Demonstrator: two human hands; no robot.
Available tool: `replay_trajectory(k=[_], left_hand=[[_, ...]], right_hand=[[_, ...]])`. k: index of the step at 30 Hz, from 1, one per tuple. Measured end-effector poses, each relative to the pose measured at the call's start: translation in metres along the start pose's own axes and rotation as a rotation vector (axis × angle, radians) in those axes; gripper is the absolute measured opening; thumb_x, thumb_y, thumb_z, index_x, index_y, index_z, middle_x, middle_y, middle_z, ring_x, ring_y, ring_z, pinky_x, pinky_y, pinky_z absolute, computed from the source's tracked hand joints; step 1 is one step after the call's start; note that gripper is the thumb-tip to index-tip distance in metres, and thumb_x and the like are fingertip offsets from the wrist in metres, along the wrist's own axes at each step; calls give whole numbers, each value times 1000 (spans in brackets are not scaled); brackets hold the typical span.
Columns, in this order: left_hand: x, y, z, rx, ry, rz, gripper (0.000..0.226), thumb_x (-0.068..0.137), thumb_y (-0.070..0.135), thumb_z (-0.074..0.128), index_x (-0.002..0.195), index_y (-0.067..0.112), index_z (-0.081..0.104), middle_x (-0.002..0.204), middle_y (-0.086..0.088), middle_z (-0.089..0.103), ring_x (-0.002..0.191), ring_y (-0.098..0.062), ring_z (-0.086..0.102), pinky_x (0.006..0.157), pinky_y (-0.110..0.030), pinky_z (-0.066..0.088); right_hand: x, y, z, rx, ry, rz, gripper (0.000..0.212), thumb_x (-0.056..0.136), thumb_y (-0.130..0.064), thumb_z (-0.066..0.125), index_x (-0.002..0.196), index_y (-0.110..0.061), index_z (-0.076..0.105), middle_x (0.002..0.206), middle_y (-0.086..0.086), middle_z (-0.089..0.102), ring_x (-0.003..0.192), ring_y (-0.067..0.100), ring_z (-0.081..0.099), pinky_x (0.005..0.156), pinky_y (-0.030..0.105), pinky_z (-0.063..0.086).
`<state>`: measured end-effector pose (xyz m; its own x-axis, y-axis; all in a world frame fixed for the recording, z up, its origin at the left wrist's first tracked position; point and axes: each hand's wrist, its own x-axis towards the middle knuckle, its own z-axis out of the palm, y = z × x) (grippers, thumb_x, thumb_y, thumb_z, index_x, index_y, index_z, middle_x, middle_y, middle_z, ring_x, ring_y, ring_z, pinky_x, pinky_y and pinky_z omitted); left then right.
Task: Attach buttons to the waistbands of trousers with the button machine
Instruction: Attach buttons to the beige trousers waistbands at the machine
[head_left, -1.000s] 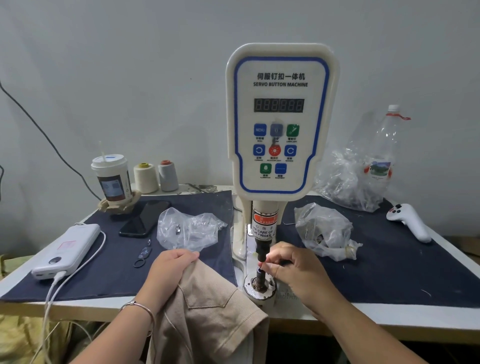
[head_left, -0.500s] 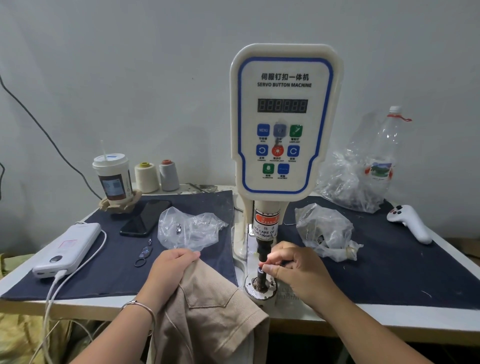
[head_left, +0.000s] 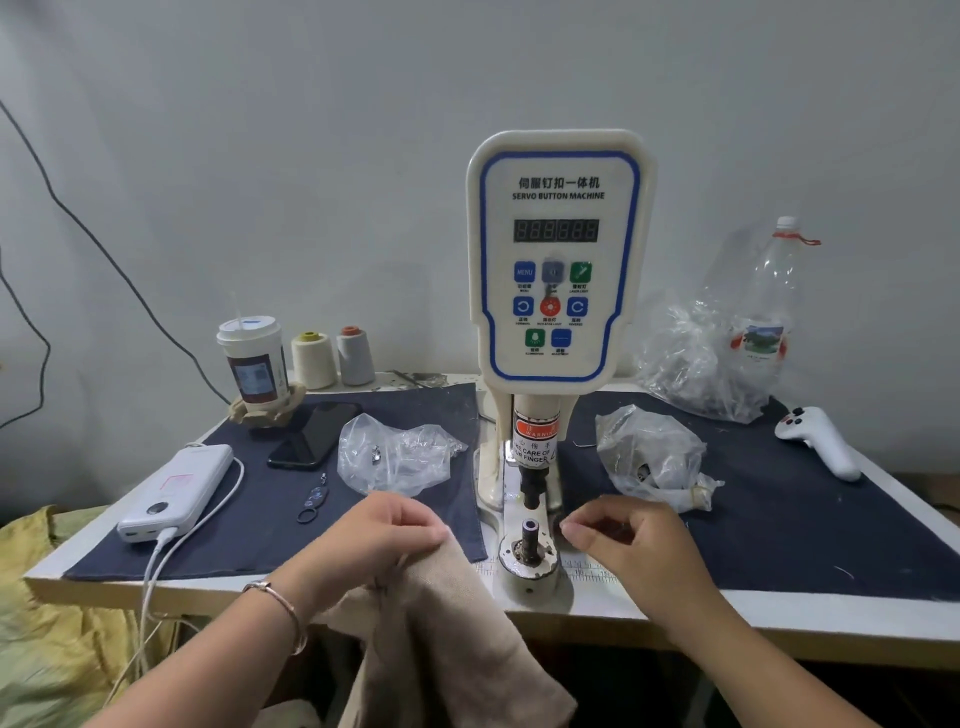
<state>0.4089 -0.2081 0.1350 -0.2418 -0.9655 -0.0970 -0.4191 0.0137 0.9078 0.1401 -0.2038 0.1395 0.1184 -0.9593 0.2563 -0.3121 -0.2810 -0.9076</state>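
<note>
The white servo button machine (head_left: 558, 260) stands at the middle of the table. Its upper punch (head_left: 532, 488) hangs just above the lower die post (head_left: 530, 532), which carries a small dark piece on top. Beige trousers (head_left: 441, 623) hang over the table's front edge, left of the die. My left hand (head_left: 384, 535) grips their top edge. My right hand (head_left: 628, 540) hovers just right of the die with its fingers curled, and I see nothing in it.
Clear plastic bags lie left (head_left: 400, 452) and right (head_left: 649, 452) of the machine, and a bigger bag (head_left: 696, 364) and a bottle (head_left: 774, 291) stand behind. A power bank (head_left: 176, 488), phone (head_left: 314, 434), cup (head_left: 254, 364), thread cones (head_left: 313, 358) and a white controller (head_left: 821, 441) ring the dark mat.
My right hand has drawn back to the right, off the die post where its fingertips were pinched. The left hand still grips the trousers in the same place.
</note>
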Motion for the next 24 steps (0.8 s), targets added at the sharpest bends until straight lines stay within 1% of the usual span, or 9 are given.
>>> replay_trajectory(k=[2,4,7,10,12,15,17,20,24], left_hand=[[-17,19,6,-32,-157,19,19,85,28,65,87,14,76,80,2,69,72,-5,58,64,-14,44],[-31,36,13,-57,-282,46,17,86,20,63,95,13,76,90,-1,71,83,-10,62,76,-18,48],[-45,62,25,-25,-388,127,21,89,12,59,99,19,76,95,1,71,89,-9,62,83,-20,48],[-52,81,33,21,-368,219,23,88,11,58,93,25,75,89,10,68,86,-4,59,81,-16,44],[-53,88,35,-14,-344,223,20,90,10,58,92,21,74,87,8,67,86,-5,58,80,-17,44],[-55,91,36,-58,-311,238,18,95,6,55,90,14,70,85,4,66,82,-8,59,79,-19,46],[-56,91,36,-58,-307,244,12,92,14,56,87,14,67,82,3,62,80,-9,56,77,-18,45],[-56,86,38,-56,-325,251,11,91,20,56,85,14,63,79,4,56,77,-9,50,74,-18,41],[-53,69,38,-88,-274,302,21,93,29,59,74,23,53,74,5,46,71,-11,41,67,-16,37]], right_hand=[[-14,-7,-2,-42,-97,-8,12,80,-11,75,76,-22,77,76,-4,73,71,14,64,69,24,50],[-26,-18,-2,-45,-208,-41,15,81,-9,74,83,-24,77,83,-5,74,73,14,63,69,23,51],[-39,-36,-3,158,-395,-49,20,82,-4,70,97,-17,73,96,4,73,79,9,63,73,22,51],[-45,-48,-9,324,-480,-38,26,75,-4,64,100,-5,68,93,7,71,80,10,61,73,21,48],[-46,-52,-17,350,-515,-11,24,72,-4,66,96,-3,67,88,7,69,78,12,60,72,21,48],[-48,-52,-27,269,-596,46,7,74,-7,69,78,-12,68,72,-1,66,65,8,60,63,19,47],[-49,-50,-32,229,-624,69,11,76,-9,70,69,-17,66,66,-4,64,61,5,57,62,16,44],[-46,-45,-42,188,-623,86,11,73,-19,73,71,-16,62,69,-1,59,64,9,51,64,20,39],[-37,-38,-49,216,-637,93,11,76,-17,72,78,-11,63,75,6,61,73,17,54,73,26,42]])
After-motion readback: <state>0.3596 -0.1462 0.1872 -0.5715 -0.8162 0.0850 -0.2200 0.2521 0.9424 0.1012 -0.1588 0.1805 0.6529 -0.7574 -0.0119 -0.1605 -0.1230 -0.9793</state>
